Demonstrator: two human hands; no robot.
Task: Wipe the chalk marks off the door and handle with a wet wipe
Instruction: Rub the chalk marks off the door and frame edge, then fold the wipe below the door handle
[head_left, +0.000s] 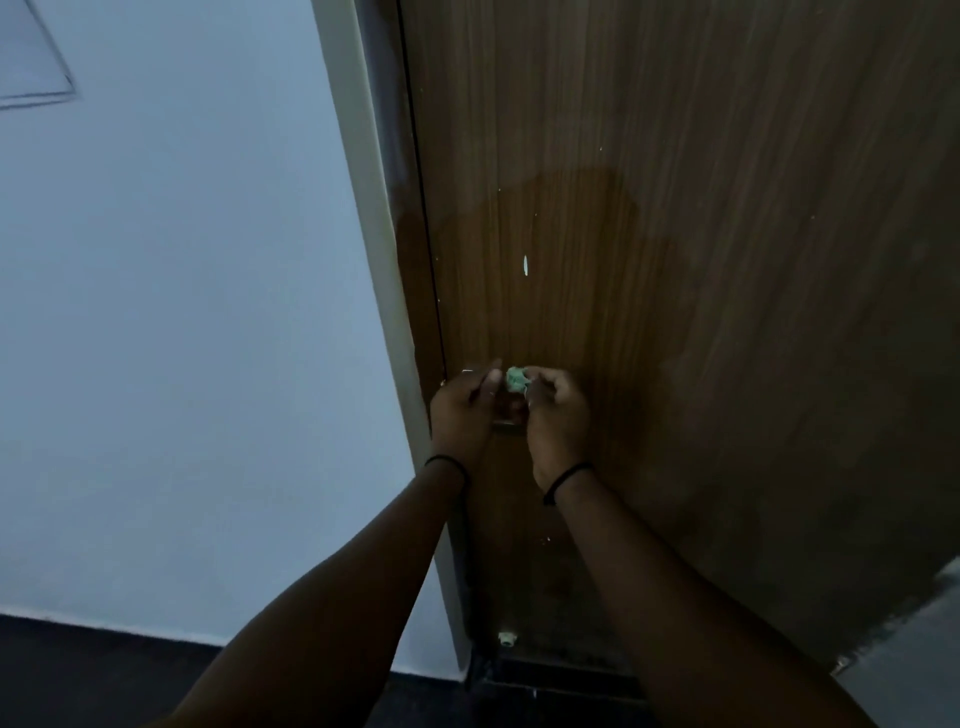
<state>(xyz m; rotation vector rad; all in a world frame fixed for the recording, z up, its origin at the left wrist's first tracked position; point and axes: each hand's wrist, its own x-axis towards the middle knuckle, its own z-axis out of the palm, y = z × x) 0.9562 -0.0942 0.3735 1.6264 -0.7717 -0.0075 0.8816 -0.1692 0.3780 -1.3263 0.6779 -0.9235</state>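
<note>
A brown wooden door (675, 260) fills the middle and right of the view, with a darker wet patch around its lock area and a few small white chalk flecks, the largest being an oval mark (526, 264). My right hand (558, 415) pinches a crumpled greenish wet wipe (516, 378) in front of the door. My left hand (462, 410) is beside it, fingers touching the wipe's left side. Both hands cover the door handle (505, 423), of which only a sliver shows between them.
A pale door frame (363, 208) runs down the left of the door, beside a white wall (182, 312). Dark floor (78, 670) lies below. A small pale stopper (506, 638) sits near the door's bottom edge.
</note>
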